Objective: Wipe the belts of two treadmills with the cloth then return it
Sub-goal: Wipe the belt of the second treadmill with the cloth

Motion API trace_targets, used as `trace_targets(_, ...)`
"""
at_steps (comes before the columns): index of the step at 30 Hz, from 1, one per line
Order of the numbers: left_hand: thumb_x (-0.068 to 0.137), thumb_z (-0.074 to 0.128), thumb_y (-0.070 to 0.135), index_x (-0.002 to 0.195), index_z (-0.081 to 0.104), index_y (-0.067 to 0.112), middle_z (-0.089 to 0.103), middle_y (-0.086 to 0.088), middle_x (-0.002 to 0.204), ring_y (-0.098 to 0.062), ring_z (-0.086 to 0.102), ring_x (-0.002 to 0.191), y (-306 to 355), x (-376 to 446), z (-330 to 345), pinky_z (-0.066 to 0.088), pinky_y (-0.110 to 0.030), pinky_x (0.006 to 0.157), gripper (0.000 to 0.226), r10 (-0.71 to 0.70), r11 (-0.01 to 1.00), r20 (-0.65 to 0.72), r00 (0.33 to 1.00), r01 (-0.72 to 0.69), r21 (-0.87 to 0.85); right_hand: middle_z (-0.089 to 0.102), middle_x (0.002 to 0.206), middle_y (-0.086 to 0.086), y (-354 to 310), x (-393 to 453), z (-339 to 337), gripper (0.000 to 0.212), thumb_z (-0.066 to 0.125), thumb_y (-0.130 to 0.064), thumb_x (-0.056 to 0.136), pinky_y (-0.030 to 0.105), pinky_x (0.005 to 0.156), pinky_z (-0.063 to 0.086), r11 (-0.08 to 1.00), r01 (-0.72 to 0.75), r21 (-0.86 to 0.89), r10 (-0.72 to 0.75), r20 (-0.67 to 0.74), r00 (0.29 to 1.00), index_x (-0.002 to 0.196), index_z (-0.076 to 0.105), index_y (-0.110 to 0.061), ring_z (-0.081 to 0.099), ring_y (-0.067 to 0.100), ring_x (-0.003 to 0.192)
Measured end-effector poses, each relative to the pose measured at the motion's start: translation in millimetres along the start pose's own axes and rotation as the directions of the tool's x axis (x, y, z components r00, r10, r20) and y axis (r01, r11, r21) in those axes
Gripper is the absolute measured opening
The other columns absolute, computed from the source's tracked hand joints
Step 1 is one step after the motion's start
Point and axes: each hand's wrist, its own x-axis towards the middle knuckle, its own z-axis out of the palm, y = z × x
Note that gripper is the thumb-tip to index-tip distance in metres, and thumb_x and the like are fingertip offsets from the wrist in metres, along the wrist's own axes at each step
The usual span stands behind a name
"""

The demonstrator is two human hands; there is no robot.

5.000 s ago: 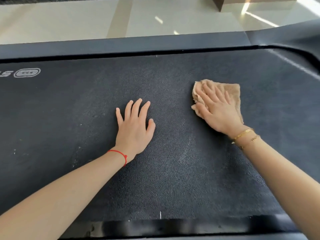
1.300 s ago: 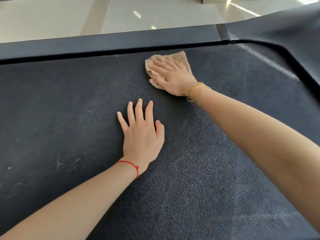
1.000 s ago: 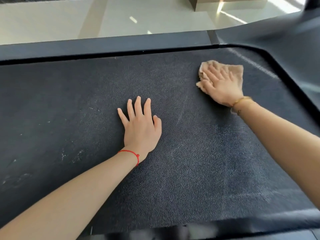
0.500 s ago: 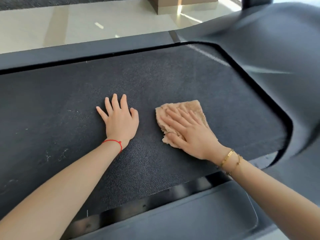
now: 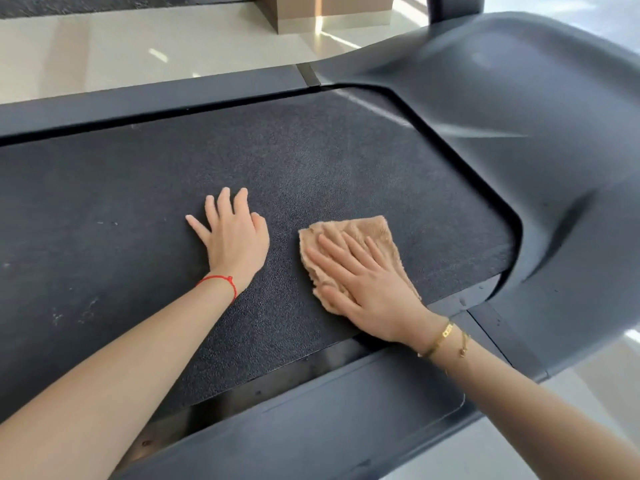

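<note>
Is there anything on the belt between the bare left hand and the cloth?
Nothing: the head view shows only bare belt between the left hand and the cloth.

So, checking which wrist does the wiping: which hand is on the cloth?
The right hand, with gold bracelets, presses the tan cloth; the left hand, red string, rests on bare belt.

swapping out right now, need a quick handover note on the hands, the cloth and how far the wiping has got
Left hand: flat on the belt, fingers straight, holding nothing.
Right hand: fingers straight, pressing the tan cloth onto the belt near its front end, beside the dark cover.
Done: cannot tell how much is clean; pale specks show on the belt to the left.
Left: finish this belt, wipe the second treadmill (not in view), return the cloth.
</note>
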Motion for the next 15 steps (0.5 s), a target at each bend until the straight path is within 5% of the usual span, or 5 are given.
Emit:
trace_targets(4,0.101,0.037,0.027,0.152,0.029,0.020,0.021,-0.005,0.161,-0.029,0.010,0.150,25,-12,8,0.001,-0.065,0.117,0.052,0.186,0.980,0.040,0.982,-0.188,0.061,-0.003,0.163,-0.024,24,-16,-7,0.056,0.029,-0.055,0.102,0.034,0.122,-0.012,0.999,-0.044,0.020,0.044,0.004,0.999,0.154,0.010,-0.047,-0.013,0.006,0.151)
trace_targets(11,0.102,0.033,0.032,0.153,0.026,0.021,0.019,-0.005,0.162,-0.029,0.009,0.151,45,-20,21,0.001,-0.064,0.117,0.053,0.247,0.963,0.098,0.964,-0.256,0.084,0.000,0.165,-0.014,87,-4,-24,0.057,0.028,-0.052,0.102,0.042,0.123,-0.006,0.899,-0.437,0.028,0.438,-0.074,0.896,0.156,0.014,-0.041,-0.006,0.016,0.153)
trace_targets(15,0.101,0.033,0.032,0.153,0.027,0.021,0.020,-0.005,0.162,-0.029,0.010,0.150,48,-23,25,0.003,-0.063,0.118,0.053,0.230,0.965,0.086,0.969,-0.238,0.105,0.001,0.165,-0.014,69,-8,-19,0.058,0.027,-0.053,0.101,0.039,0.122,-0.011,0.923,-0.381,0.047,0.384,-0.092,0.919,0.156,0.015,-0.040,-0.008,0.016,0.153)
